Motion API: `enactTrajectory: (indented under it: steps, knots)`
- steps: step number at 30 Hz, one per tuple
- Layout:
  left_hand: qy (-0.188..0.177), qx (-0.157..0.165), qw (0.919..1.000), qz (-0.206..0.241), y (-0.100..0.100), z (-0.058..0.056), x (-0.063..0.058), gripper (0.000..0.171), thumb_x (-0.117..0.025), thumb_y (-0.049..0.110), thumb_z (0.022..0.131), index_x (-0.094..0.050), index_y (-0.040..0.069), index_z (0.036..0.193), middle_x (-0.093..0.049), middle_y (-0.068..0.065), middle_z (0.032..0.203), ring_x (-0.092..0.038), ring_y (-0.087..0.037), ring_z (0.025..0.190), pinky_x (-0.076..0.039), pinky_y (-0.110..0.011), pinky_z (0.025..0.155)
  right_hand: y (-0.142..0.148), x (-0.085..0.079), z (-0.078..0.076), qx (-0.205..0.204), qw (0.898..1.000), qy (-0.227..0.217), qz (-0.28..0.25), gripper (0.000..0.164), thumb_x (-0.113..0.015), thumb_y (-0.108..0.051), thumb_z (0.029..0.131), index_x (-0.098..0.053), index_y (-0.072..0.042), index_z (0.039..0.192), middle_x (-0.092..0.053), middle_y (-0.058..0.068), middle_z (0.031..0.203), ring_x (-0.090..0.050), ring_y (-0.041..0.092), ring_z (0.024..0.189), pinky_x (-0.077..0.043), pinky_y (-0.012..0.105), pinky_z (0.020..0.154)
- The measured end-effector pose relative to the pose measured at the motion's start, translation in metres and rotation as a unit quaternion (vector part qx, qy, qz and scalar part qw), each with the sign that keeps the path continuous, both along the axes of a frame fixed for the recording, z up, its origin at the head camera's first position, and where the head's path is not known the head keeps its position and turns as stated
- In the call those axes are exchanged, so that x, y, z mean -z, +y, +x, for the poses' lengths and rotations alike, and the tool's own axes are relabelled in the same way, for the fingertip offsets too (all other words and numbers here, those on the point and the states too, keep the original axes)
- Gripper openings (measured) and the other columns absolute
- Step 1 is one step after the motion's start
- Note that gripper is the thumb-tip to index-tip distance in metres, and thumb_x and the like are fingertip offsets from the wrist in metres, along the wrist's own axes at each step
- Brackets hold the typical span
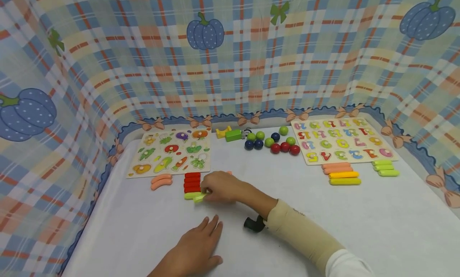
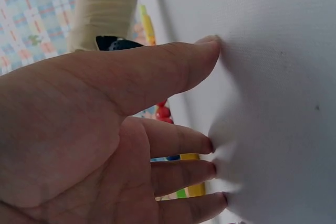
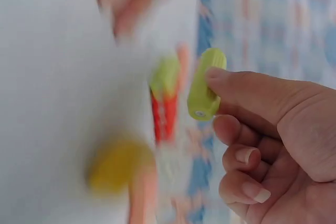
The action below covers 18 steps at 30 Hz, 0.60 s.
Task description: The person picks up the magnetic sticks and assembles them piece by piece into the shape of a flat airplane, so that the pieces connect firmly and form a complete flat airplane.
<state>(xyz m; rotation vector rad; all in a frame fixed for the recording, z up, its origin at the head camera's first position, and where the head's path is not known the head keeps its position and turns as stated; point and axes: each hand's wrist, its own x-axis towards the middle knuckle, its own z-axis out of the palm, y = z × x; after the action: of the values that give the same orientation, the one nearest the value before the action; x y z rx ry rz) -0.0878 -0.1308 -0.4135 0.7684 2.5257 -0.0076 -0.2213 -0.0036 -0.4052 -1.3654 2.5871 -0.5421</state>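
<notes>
My right hand [image 1: 223, 186] pinches a light green stick of modelling clay [image 3: 206, 85] between thumb and fingers; its sides are ribbed. In the head view that stick overlaps the end of another light green stick [image 1: 190, 196], which lies below a stacked row of several red sticks [image 1: 192, 183]. Part of a salmon stick [image 1: 229, 173] peeks out behind the right hand. Nearer the front, my left hand [image 1: 197, 247] rests with its fingers extended and fingertips at the white tabletop [image 2: 283, 103], holding nothing.
Left of the red row lie two salmon sticks [image 1: 161, 181]. A vegetable puzzle board [image 1: 172, 151] and a number puzzle board [image 1: 343, 141] stand behind. Coloured balls [image 1: 275, 148] and a green block [image 1: 233, 135] sit between them. A black bent piece [image 1: 254, 224] lies under the right forearm; yellow sticks [image 1: 344, 181] lie right.
</notes>
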Motion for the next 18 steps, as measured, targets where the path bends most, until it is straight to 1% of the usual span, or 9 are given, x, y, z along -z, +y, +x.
enactTrajectory:
  steps: [2, 4, 6, 8, 11, 14, 18]
  knots:
    - [-0.006, -0.003, 1.0, -0.004, 0.001, -0.001, -0.001, 0.079, -0.06, 0.056, 0.076, -0.037, 0.012, 0.138, -0.031, -0.006, 0.143, -0.031, -0.028, 0.128, -0.038, -0.043, 0.093, 0.021, -0.006, -0.01, 0.022, 1.0, -0.007, -0.017, 0.01, -0.069, -0.021, 0.079, -0.07, -0.015, 0.086, -0.056, -0.011, 0.071, -0.048, 0.007, 0.065, -0.041, 0.018, 0.062]
    - [-0.013, -0.009, 0.9998, -0.008, 0.001, -0.002, -0.001, 0.079, -0.061, 0.056, 0.076, -0.037, 0.013, 0.138, -0.031, -0.005, 0.143, -0.032, -0.027, 0.128, -0.038, -0.043, 0.093, 0.043, -0.01, -0.021, 0.057, 0.998, -0.012, -0.015, 0.01, -0.07, -0.021, 0.078, -0.07, -0.015, 0.086, -0.057, -0.011, 0.071, -0.048, 0.008, 0.065, -0.042, 0.019, 0.063]
    - [-0.015, -0.012, 0.9998, -0.009, 0.001, -0.002, -0.002, 0.078, -0.061, 0.056, 0.076, -0.038, 0.013, 0.138, -0.032, -0.006, 0.142, -0.032, -0.027, 0.127, -0.039, -0.043, 0.092, 0.062, -0.014, -0.031, 0.1, 0.995, -0.018, 0.004, 0.01, -0.071, -0.022, 0.077, -0.07, -0.016, 0.084, -0.058, -0.01, 0.071, -0.049, 0.009, 0.065, -0.043, 0.021, 0.062]
    - [-0.014, -0.014, 0.9998, -0.007, 0.001, -0.003, -0.002, 0.078, -0.061, 0.055, 0.076, -0.039, 0.012, 0.137, -0.032, -0.006, 0.142, -0.033, -0.027, 0.127, -0.038, -0.043, 0.093, 0.077, -0.015, -0.04, 0.142, 0.989, -0.032, 0.027, 0.009, -0.072, -0.021, 0.076, -0.071, -0.016, 0.083, -0.058, -0.009, 0.071, -0.051, 0.01, 0.065, -0.044, 0.022, 0.061]
    - [-0.012, -0.014, 0.9998, -0.002, 0.001, -0.003, -0.002, 0.077, -0.061, 0.054, 0.076, -0.039, 0.012, 0.137, -0.032, -0.006, 0.142, -0.033, -0.027, 0.127, -0.039, -0.043, 0.092, 0.091, -0.012, -0.049, 0.186, 0.98, -0.044, 0.051, 0.009, -0.073, -0.02, 0.075, -0.071, -0.015, 0.082, -0.059, -0.007, 0.071, -0.052, 0.012, 0.065, -0.045, 0.024, 0.06]
    - [-0.012, -0.014, 0.9998, 0.001, 0.001, -0.003, -0.002, 0.077, -0.061, 0.054, 0.076, -0.039, 0.013, 0.137, -0.032, -0.006, 0.142, -0.033, -0.027, 0.127, -0.039, -0.043, 0.092, 0.095, -0.003, -0.056, 0.198, 0.977, -0.049, 0.063, 0.009, -0.073, -0.02, 0.075, -0.071, -0.014, 0.081, -0.059, -0.006, 0.071, -0.052, 0.013, 0.065, -0.045, 0.025, 0.061]
    - [-0.011, -0.013, 0.9998, 0.001, 0.002, -0.003, -0.001, 0.077, -0.061, 0.054, 0.076, -0.039, 0.013, 0.137, -0.032, -0.006, 0.143, -0.033, -0.027, 0.127, -0.039, -0.044, 0.092, 0.091, 0.009, -0.062, 0.199, 0.976, -0.056, 0.069, 0.009, -0.073, -0.021, 0.075, -0.07, -0.015, 0.081, -0.058, -0.007, 0.069, -0.051, 0.014, 0.066, -0.044, 0.025, 0.062]
